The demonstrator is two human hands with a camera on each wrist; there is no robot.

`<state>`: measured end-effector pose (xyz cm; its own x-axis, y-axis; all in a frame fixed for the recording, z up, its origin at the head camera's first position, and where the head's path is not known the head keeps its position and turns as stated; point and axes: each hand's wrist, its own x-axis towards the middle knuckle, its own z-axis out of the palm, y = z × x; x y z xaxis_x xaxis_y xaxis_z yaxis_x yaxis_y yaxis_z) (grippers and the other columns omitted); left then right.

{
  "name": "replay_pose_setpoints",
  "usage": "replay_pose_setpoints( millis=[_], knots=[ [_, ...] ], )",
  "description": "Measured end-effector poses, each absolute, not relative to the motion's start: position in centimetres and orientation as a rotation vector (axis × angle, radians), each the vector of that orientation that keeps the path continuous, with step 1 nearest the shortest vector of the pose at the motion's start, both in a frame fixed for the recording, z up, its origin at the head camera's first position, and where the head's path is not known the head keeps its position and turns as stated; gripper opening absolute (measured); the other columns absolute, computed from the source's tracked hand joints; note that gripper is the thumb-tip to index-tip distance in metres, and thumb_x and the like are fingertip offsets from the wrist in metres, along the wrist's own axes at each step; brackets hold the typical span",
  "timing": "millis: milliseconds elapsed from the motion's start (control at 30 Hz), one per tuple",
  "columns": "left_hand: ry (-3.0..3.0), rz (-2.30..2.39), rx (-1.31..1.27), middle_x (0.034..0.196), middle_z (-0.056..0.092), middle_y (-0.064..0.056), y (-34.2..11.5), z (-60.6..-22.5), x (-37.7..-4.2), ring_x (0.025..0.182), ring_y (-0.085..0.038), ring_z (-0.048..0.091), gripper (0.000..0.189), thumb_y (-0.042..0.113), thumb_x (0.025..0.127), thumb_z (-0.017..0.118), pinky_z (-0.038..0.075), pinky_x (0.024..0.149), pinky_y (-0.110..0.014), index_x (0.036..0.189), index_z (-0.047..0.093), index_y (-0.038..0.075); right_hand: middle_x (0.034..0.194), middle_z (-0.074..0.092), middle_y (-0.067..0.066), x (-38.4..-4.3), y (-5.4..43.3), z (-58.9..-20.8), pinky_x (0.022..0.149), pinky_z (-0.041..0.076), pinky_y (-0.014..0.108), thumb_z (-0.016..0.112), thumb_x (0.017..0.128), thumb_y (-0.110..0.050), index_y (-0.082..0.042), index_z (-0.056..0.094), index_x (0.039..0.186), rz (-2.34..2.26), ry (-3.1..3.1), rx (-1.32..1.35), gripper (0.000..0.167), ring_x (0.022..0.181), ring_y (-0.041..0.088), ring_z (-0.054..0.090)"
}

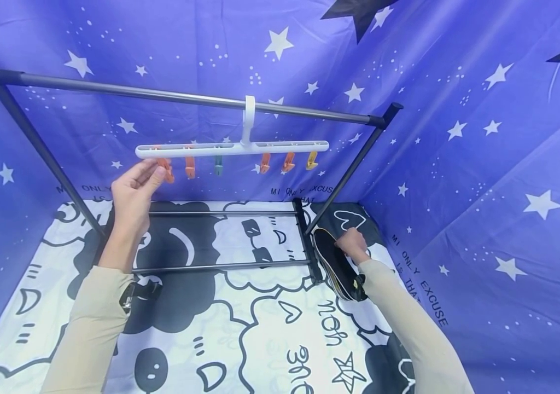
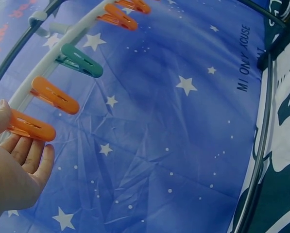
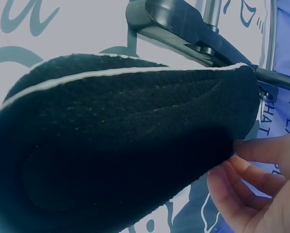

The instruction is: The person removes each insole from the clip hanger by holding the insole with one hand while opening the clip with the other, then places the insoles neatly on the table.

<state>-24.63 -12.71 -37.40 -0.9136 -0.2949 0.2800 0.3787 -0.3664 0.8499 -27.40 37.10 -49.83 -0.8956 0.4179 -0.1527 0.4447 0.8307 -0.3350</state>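
Note:
A white clip hanger (image 1: 285,148) hangs by its hook from a metal rail, with orange, green and yellow clips along its underside. My left hand (image 1: 137,189) pinches the leftmost orange clip (image 2: 35,127) between thumb and fingers at the hanger's left end. Low on the right, my right hand (image 1: 353,243) grips the edge of a dark insole (image 3: 110,136). Its thumb lies on the fuzzy black face and the other fingers are partly hidden beneath. A second dark insole (image 3: 91,62) with a pale edge shows behind the first.
The rack's grey rail (image 1: 162,94) runs across the back, between slanted black posts. Its lower bars (image 1: 221,268) lie near the printed black-and-white cloth (image 1: 260,339). Blue starry curtains (image 1: 482,180) enclose the space. The insoles are close beside the rack's right foot (image 1: 309,251).

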Motion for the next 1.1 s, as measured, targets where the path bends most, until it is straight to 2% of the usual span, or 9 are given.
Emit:
replay_pose_setpoints(
  millis=[167, 333, 467, 567, 700, 800, 1000, 1100],
  knots=[
    [-1.464, -2.302, -0.119, 0.093, 0.079, 0.005, -12.7, -37.4, -24.8, 0.083, -0.009, 0.074, 0.017, 0.003, 0.092, 0.072, 0.056, 0.085, -0.018, 0.109, 0.075, 0.005, 0.047, 0.056, 0.001, -27.5, 37.2, -49.6, 0.046, 0.044, 0.03, 0.076, 0.078, -0.02, -0.004, 0.066, 0.072, -0.595, 2.903, 0.66, 0.02, 0.051, 0.023, 0.065],
    [-1.472, -2.294, -0.105, 0.093, 0.079, 0.005, -12.7, -37.3, -24.9, 0.086, -0.009, 0.073, 0.021, 0.002, 0.093, 0.071, 0.056, 0.086, -0.017, 0.114, 0.074, 0.002, 0.056, 0.065, 0.007, -27.3, 37.3, -48.9, 0.047, 0.047, 0.029, 0.071, 0.081, -0.019, -0.005, 0.067, 0.07, -0.7, 2.878, 0.611, 0.018, 0.062, 0.03, 0.072],
    [-1.477, -2.288, -0.093, 0.093, 0.079, 0.006, -12.8, -37.1, -24.9, 0.089, -0.008, 0.072, 0.024, 0.002, 0.093, 0.071, 0.055, 0.087, -0.016, 0.117, 0.073, 0.001, 0.056, 0.063, 0.002, -27.2, 37.0, -48.4, 0.054, 0.055, 0.031, 0.068, 0.083, -0.021, -0.012, 0.058, 0.062, -0.784, 2.871, 0.606, 0.024, 0.064, 0.028, 0.072],
    [-1.486, -2.273, -0.107, 0.094, 0.078, 0.006, -12.8, -37.1, -24.9, 0.089, -0.008, 0.072, 0.026, 0.003, 0.093, 0.071, 0.055, 0.088, -0.017, 0.119, 0.072, 0.001, 0.052, 0.057, -0.005, -27.3, 36.6, -47.9, 0.056, 0.056, 0.029, 0.066, 0.085, -0.021, -0.015, 0.056, 0.063, -0.853, 2.87, 0.602, 0.026, 0.062, 0.02, 0.069],
    [-1.496, -2.245, -0.136, 0.094, 0.078, 0.005, -12.9, -37.1, -25.0, 0.086, -0.009, 0.072, 0.025, 0.004, 0.094, 0.07, 0.055, 0.089, -0.017, 0.119, 0.072, 0.002, 0.052, 0.053, -0.009, -27.4, 35.8, -46.9, 0.049, 0.046, 0.018, 0.065, 0.089, -0.017, -0.006, 0.064, 0.076, -1.105, 2.815, 0.578, 0.017, 0.052, 0.007, 0.056],
    [-1.488, -2.238, -0.151, 0.093, 0.077, 0.004, -13.0, -37.1, -25.1, 0.084, -0.01, 0.071, 0.022, 0.004, 0.094, 0.07, 0.055, 0.088, -0.018, 0.116, 0.074, 0.004, 0.056, 0.055, -0.006, -27.3, 35.1, -45.8, 0.047, 0.044, 0.015, 0.065, 0.093, -0.014, 0.004, 0.068, 0.089, -1.346, 2.728, 0.543, 0.018, 0.049, 0.002, 0.049],
    [-1.474, -2.237, -0.181, 0.092, 0.075, 0.003, -13.2, -37.0, -25.0, 0.084, -0.011, 0.069, 0.02, 0.004, 0.094, 0.07, 0.057, 0.087, -0.018, 0.113, 0.074, 0.007, 0.071, 0.065, 0.001, -27.1, 33.1, -43.5, 0.055, 0.054, 0.018, 0.063, 0.097, -0.013, 0.01, 0.069, 0.105, -1.521, 2.686, 0.45, 0.026, 0.056, 0.003, 0.057],
    [-1.495, -2.238, -0.155, 0.1, 0.075, 0.0, -13.4, -36.9, -24.9, 0.092, -0.014, 0.069, 0.032, 0.004, 0.093, 0.071, 0.056, 0.091, -0.02, 0.125, 0.069, 0.005, 0.079, 0.07, 0.007, -26.9, 32.1, -42.7, 0.057, 0.054, 0.017, 0.063, 0.098, -0.014, 0.012, 0.069, 0.112, -1.541, 2.732, 0.374, 0.031, 0.061, 0.004, 0.06]
  ],
)
